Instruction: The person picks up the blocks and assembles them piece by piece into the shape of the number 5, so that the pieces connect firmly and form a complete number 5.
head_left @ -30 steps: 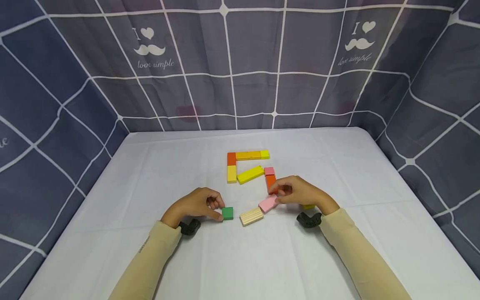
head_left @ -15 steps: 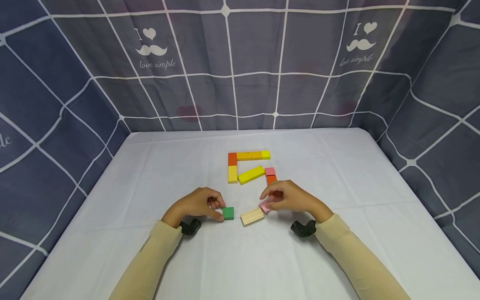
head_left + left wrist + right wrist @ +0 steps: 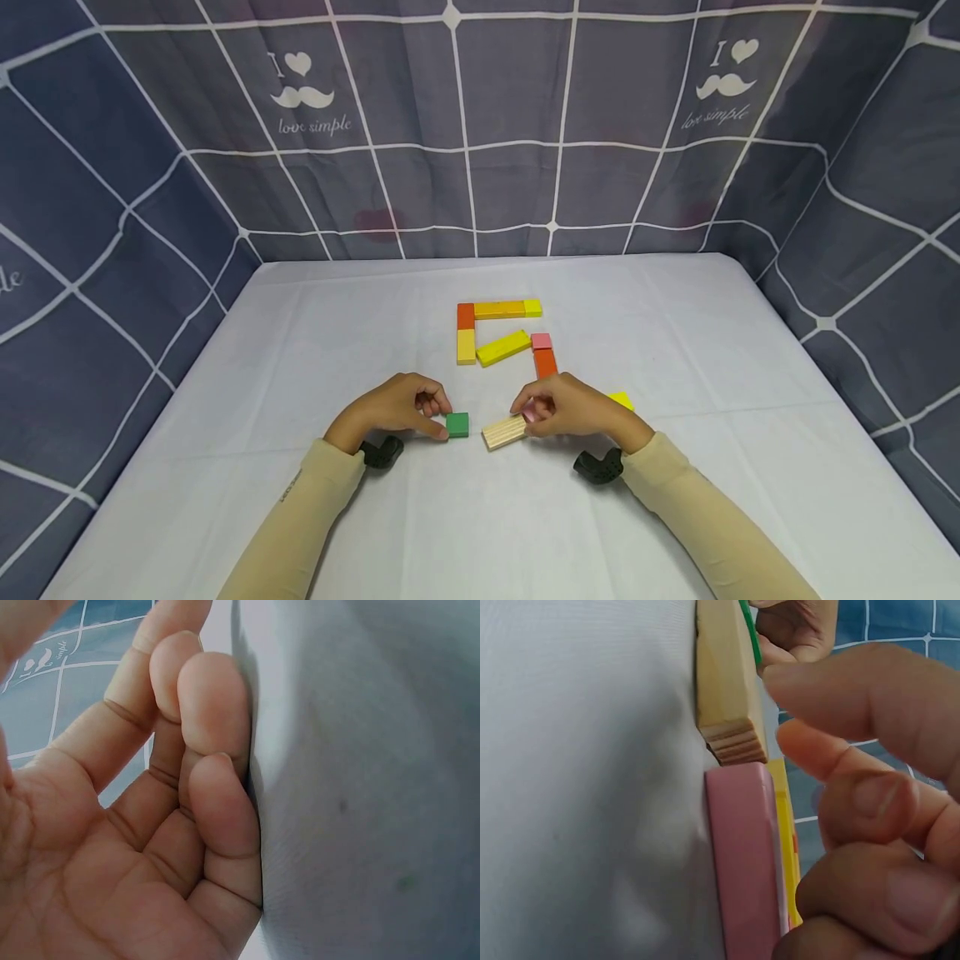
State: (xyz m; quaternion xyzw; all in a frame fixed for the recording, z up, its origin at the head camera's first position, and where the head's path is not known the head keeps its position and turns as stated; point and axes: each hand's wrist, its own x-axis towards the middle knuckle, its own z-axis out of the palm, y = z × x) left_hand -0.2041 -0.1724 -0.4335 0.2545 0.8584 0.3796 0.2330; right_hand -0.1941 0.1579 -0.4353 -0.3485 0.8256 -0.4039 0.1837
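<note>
My left hand (image 3: 405, 408) pinches a small green square block (image 3: 457, 425) at its left side, between thumb and forefinger; the left wrist view shows only the palm and curled fingers beside the white cloth. My right hand (image 3: 573, 407) hovers over the right end of a plain ridged wooden block (image 3: 504, 432). In the right wrist view its thumb and forefinger stand apart just above that wooden block (image 3: 727, 667), holding nothing. A pink block (image 3: 742, 855) lies end to end with the wooden one, mostly hidden under the right hand in the head view.
Beyond the hands, more blocks lie flat in a bent line: red-orange (image 3: 545, 363), pink (image 3: 541, 341), yellow (image 3: 504, 347), pale yellow (image 3: 466, 347), orange-yellow (image 3: 498, 310). Another yellow block (image 3: 621, 400) shows behind the right wrist. Dark checked cloth (image 3: 510, 192) walls the white table.
My right hand has moved left and nearer, from the pink block to the right end of the wooden block. The left hand and the green block stay where they were.
</note>
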